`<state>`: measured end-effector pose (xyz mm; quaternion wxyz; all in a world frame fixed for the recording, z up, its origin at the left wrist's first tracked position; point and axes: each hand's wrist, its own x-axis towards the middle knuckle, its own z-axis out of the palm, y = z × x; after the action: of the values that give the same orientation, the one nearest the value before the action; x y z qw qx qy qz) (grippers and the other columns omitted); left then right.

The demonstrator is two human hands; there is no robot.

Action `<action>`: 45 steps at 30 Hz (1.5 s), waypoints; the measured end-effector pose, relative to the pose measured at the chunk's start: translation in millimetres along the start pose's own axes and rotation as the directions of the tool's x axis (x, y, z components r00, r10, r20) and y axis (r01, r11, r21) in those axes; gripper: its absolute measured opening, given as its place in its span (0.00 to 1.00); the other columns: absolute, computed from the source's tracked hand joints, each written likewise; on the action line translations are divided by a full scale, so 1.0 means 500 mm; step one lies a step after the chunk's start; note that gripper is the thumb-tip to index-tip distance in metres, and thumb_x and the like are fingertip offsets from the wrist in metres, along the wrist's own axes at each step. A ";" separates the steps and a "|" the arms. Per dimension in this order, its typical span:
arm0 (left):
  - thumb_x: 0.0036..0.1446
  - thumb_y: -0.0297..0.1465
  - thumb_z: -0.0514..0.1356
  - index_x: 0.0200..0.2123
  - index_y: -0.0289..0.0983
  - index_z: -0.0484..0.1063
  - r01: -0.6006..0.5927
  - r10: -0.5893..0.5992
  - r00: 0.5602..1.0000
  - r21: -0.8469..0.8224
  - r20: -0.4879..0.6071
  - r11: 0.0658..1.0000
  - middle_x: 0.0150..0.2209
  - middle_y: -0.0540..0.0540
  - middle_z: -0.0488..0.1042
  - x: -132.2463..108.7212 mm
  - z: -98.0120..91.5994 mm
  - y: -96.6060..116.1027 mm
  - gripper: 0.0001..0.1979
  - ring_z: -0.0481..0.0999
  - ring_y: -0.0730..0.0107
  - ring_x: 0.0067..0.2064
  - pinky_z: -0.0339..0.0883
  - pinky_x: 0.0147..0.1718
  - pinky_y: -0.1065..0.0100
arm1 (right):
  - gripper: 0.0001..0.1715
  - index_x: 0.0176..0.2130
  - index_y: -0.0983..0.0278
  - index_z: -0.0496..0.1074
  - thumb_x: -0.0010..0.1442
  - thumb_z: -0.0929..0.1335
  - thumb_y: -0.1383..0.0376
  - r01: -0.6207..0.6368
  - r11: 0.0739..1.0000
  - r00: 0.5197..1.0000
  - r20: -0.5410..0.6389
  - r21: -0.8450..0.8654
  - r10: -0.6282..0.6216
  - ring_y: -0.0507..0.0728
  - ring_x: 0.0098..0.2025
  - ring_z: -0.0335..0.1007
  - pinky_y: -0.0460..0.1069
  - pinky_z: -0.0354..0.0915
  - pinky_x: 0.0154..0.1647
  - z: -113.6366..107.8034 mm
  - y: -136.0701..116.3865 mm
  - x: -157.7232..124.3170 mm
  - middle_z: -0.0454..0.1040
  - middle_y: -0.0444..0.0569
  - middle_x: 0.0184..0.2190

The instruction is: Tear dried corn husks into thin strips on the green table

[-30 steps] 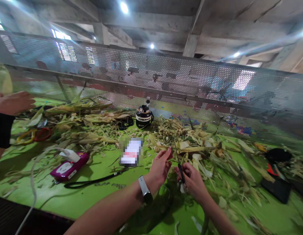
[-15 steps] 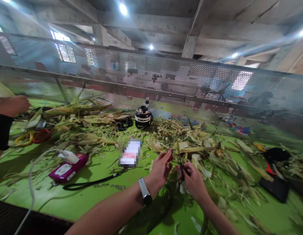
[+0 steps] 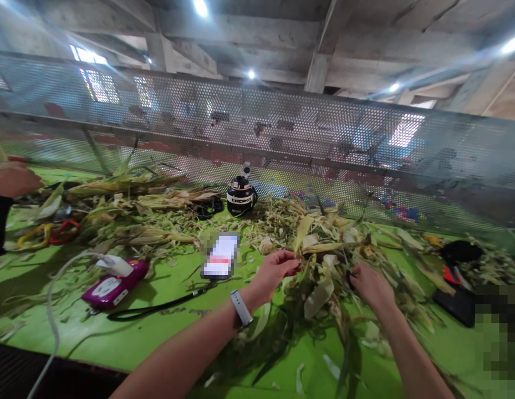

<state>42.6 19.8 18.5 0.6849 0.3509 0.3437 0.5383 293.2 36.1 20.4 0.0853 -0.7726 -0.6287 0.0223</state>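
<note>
With our left hand [image 3: 277,272], fingertips nearly meet beside a husk [image 3: 302,231], grip unclear; our right hand [image 3: 374,287] pinches a dark-handled tool [image 3: 349,279].

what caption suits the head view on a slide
Left hand by corn husks, right hand holding a dark-handled tool, at a green table with a black bottle.
</note>
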 end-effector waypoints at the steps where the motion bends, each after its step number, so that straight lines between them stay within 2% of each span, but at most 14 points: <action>1: 0.33 0.33 0.71 0.25 0.34 0.74 0.001 -0.001 1.000 0.015 0.001 1.000 0.25 0.48 0.74 0.000 0.000 0.001 0.15 0.72 0.74 0.28 0.64 0.31 0.72 | 0.07 0.33 0.63 0.69 0.51 0.63 0.65 0.021 0.999 1.000 0.008 0.041 -0.021 0.60 0.33 0.71 0.49 0.56 0.28 0.000 0.001 0.001 0.75 0.52 0.30; 5: 0.37 0.34 0.70 0.26 0.34 0.76 0.023 -0.023 1.000 0.073 0.009 0.997 0.23 0.49 0.74 -0.004 0.001 0.003 0.12 0.70 0.75 0.27 0.62 0.28 0.73 | 0.14 0.38 0.64 0.71 0.50 0.65 0.63 0.162 0.899 0.987 -0.066 0.406 -0.148 0.56 0.29 0.67 0.49 0.59 0.30 0.000 -0.036 -0.014 0.72 0.46 0.25; 7: 0.36 0.35 0.70 0.26 0.34 0.77 0.055 -0.062 0.995 0.090 0.073 0.994 0.21 0.49 0.73 -0.008 0.003 0.002 0.13 0.68 0.77 0.24 0.61 0.26 0.73 | 0.18 0.38 0.65 0.72 0.51 0.67 0.55 0.207 0.681 0.962 -0.020 0.702 -0.272 0.55 0.27 0.65 0.48 0.60 0.28 0.006 -0.074 -0.038 0.72 0.47 0.26; 9: 0.34 0.36 0.72 0.26 0.33 0.77 0.109 -0.121 0.981 0.084 0.155 0.990 0.21 0.50 0.72 -0.013 0.005 -0.001 0.15 0.67 0.78 0.23 0.61 0.26 0.73 | 0.25 0.41 0.64 0.72 0.49 0.70 0.51 0.164 0.422 0.930 0.003 0.892 -0.368 0.54 0.27 0.65 0.47 0.60 0.27 0.016 -0.110 -0.064 0.73 0.46 0.28; 10: 0.33 0.37 0.72 0.25 0.33 0.77 0.136 -0.149 0.971 0.076 0.186 0.988 0.21 0.50 0.72 -0.015 0.006 -0.002 0.16 0.67 0.78 0.23 0.61 0.26 0.73 | 0.26 0.43 0.64 0.71 0.49 0.70 0.51 0.152 0.344 0.930 -0.017 0.926 -0.366 0.52 0.25 0.63 0.46 0.59 0.25 0.021 -0.125 -0.076 0.71 0.44 0.26; 12: 0.33 0.37 0.72 0.24 0.33 0.76 0.178 -0.190 0.958 0.072 0.217 0.981 0.20 0.50 0.72 -0.020 0.007 -0.003 0.16 0.67 0.79 0.22 0.61 0.26 0.73 | 0.24 0.41 0.63 0.73 0.50 0.70 0.50 0.111 0.286 0.935 -0.002 0.952 -0.356 0.49 0.20 0.57 0.45 0.55 0.20 0.030 -0.144 -0.094 0.67 0.42 0.20; 14: 0.33 0.38 0.72 0.22 0.33 0.75 0.212 -0.229 0.946 0.099 0.229 0.972 0.19 0.50 0.71 -0.021 0.006 -0.004 0.16 0.67 0.79 0.21 0.61 0.24 0.73 | 0.22 0.37 0.63 0.74 0.50 0.69 0.49 0.131 0.291 0.948 -0.034 0.948 -0.316 0.49 0.19 0.55 0.45 0.54 0.19 0.032 -0.152 -0.101 0.67 0.42 0.20; 16: 0.34 0.40 0.71 0.23 0.33 0.75 0.219 -0.246 0.944 0.140 0.219 0.966 0.19 0.50 0.71 -0.020 0.005 -0.006 0.17 0.67 0.79 0.20 0.60 0.24 0.73 | 0.20 0.31 0.63 0.74 0.51 0.68 0.49 0.199 0.359 0.952 -0.094 0.912 -0.290 0.50 0.22 0.59 0.46 0.57 0.21 0.028 -0.153 -0.102 0.69 0.44 0.22; 20: 0.36 0.40 0.71 0.22 0.32 0.73 0.093 -0.123 0.980 0.188 0.159 0.978 0.19 0.51 0.71 -0.017 0.001 -0.012 0.17 0.66 0.79 0.21 0.61 0.24 0.74 | 0.19 0.23 0.62 0.68 0.54 0.66 0.50 0.249 0.456 0.957 -0.145 0.854 -0.251 0.50 0.22 0.59 0.45 0.59 0.22 0.024 -0.156 -0.101 0.64 0.42 0.19; 24: 0.41 0.42 0.68 0.25 0.32 0.76 0.051 -0.088 0.981 0.203 0.176 0.978 0.23 0.48 0.75 -0.019 0.001 -0.009 0.17 0.71 0.76 0.25 0.64 0.27 0.73 | 0.19 0.27 0.61 0.66 0.54 0.66 0.49 0.113 0.342 0.984 -0.057 0.933 -0.169 0.48 0.15 0.51 0.45 0.52 0.13 0.042 -0.162 -0.103 0.57 0.38 0.15; 28: 0.41 0.42 0.69 0.29 0.34 0.77 0.079 -0.103 0.977 0.135 0.184 0.988 0.26 0.47 0.77 -0.020 0.001 -0.007 0.17 0.74 0.71 0.30 0.68 0.30 0.69 | 0.20 0.27 0.61 0.65 0.53 0.67 0.47 0.072 0.275 0.990 -0.036 0.959 -0.134 0.48 0.15 0.52 0.45 0.51 0.13 0.056 -0.164 -0.106 0.58 0.38 0.15; 34: 0.40 0.40 0.70 0.29 0.33 0.77 0.085 -0.105 0.981 0.127 0.162 0.988 0.26 0.47 0.77 -0.017 -0.003 -0.013 0.17 0.75 0.71 0.29 0.71 0.32 0.67 | 0.19 0.27 0.61 0.65 0.53 0.67 0.48 0.088 0.257 0.986 -0.048 0.962 -0.158 0.48 0.16 0.53 0.45 0.53 0.15 0.050 -0.167 -0.111 0.59 0.38 0.17; 41: 0.42 0.42 0.68 0.26 0.32 0.77 0.104 -0.136 0.979 0.195 0.155 0.975 0.25 0.46 0.76 -0.015 -0.006 -0.017 0.17 0.73 0.74 0.26 0.71 0.31 0.69 | 0.19 0.27 0.61 0.66 0.54 0.67 0.48 0.179 0.330 0.974 -0.120 0.927 -0.191 0.49 0.18 0.56 0.45 0.57 0.17 0.030 -0.170 -0.122 0.60 0.39 0.17; 45: 0.43 0.44 0.67 0.27 0.33 0.76 0.080 -0.113 0.981 0.203 0.157 0.976 0.25 0.47 0.76 -0.017 -0.002 -0.017 0.18 0.74 0.73 0.27 0.72 0.31 0.68 | 0.18 0.29 0.61 0.66 0.53 0.67 0.49 0.135 0.283 0.978 -0.082 0.950 -0.190 0.49 0.18 0.58 0.45 0.58 0.17 0.031 -0.174 -0.125 0.63 0.39 0.18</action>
<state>44.6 10.2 11.5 0.6990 0.4433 0.3527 0.4365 193.8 -6.2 14.5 0.5117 -0.5038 -0.5706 0.3985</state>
